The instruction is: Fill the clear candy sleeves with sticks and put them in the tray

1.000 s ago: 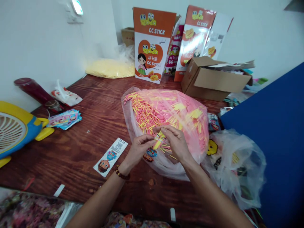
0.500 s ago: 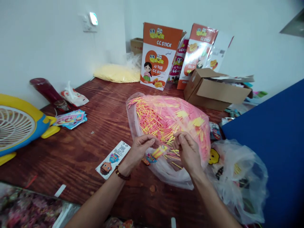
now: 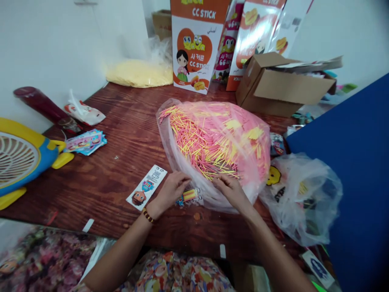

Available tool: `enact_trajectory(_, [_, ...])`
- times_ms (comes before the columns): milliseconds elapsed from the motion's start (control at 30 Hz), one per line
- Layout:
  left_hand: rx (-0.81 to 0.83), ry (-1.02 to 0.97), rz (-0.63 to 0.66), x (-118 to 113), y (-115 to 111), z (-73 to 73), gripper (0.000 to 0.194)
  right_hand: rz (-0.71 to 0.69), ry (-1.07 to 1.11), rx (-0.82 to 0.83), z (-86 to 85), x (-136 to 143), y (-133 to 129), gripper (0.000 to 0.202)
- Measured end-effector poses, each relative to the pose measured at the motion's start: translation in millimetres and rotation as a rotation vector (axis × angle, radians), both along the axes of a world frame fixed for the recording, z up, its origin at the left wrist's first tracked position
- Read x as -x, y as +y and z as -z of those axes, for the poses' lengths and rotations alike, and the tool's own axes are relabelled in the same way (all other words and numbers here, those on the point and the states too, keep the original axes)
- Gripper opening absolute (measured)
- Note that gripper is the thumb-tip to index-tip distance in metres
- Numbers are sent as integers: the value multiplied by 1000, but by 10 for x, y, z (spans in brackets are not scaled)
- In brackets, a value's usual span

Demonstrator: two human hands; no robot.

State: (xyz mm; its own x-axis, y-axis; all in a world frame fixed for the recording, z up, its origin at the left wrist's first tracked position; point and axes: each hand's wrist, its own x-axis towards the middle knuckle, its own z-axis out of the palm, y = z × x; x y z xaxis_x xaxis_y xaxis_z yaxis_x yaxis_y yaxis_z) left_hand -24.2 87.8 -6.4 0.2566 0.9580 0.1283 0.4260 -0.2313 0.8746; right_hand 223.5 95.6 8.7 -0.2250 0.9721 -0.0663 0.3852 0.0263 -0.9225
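A large clear plastic bag (image 3: 209,192) lies with its mouth open, full of thin pink and yellow sticks (image 3: 194,142). At its near edge, my left hand (image 3: 173,188) is closed, thumb and fingers pressed together. Just below those fingers is a small printed packet (image 3: 191,195) with yellow sticks in it; whether the hand touches it I cannot tell. My right hand (image 3: 231,190) is pinched closed at the bag's mouth, and whatever is between its fingertips is too small to make out. Left of my left hand lies a flat white printed wrapper (image 3: 147,187) with a cartoon face.
Printed cartons (image 3: 194,48) and an open cardboard box (image 3: 282,87) stand behind the bag. To the right are a clear bag of wrappers (image 3: 306,198) and a blue panel (image 3: 349,162). A yellow-blue fan (image 3: 27,158), a dark red bottle (image 3: 42,105) and cards (image 3: 86,142) are left.
The view has tilted down. The packet, earlier between my hands, is now lower, below my left fingers. My right fingers have moved left along the bag's near edge.
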Motion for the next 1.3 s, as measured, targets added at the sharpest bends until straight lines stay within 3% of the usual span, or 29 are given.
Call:
enact_trajectory(100, [-33, 259, 76, 51, -124, 35, 15, -193, -230, 24, -12, 7, -160, 36])
enact_trajectory(167, [-4, 361, 89, 40, -179, 73, 14, -250, -379, 46, -25, 58, -241, 31])
enact_trajectory(300, [86, 287, 72, -9, -226, 103, 16, -244, -505, 77, -46, 127, -306, 21])
enact_trajectory(467, [199, -286, -34, -14, -219, -63, 18, -127, -212, 29, -150, 140, -281, 27])
enact_trajectory(567, [190, -451, -53, -52, -181, -186, 17, -115, -58, -64, -291, 241, -224, 23])
enact_trajectory(767, [60, -464, -156, -152, -110, -349, 15, -83, -33, -245, -528, 378, 22, 34])
enact_trajectory(867, [66, -489, -193, -137, -106, -379, 14, -122, -26, -194, -522, 377, 129, 36])
enact_trajectory(1033, [298, -615, -195, -69, -77, -340, 21, -22, 111, -20, -401, 409, 240, 39])
enact_trajectory(1133, [494, -648, -63, -35, -29, -274, 37, -23, 180, 29, -339, 454, 256, 36])
enact_trajectory(1200, [543, -607, 2, -23, 0, -226, 34, -10, 209, 45, -304, 477, 260, 36])
enact_trajectory(1300, [526, -578, -29, -20, 22, -178, 30, -32, 234, 67, -264, 485, 278, 31])
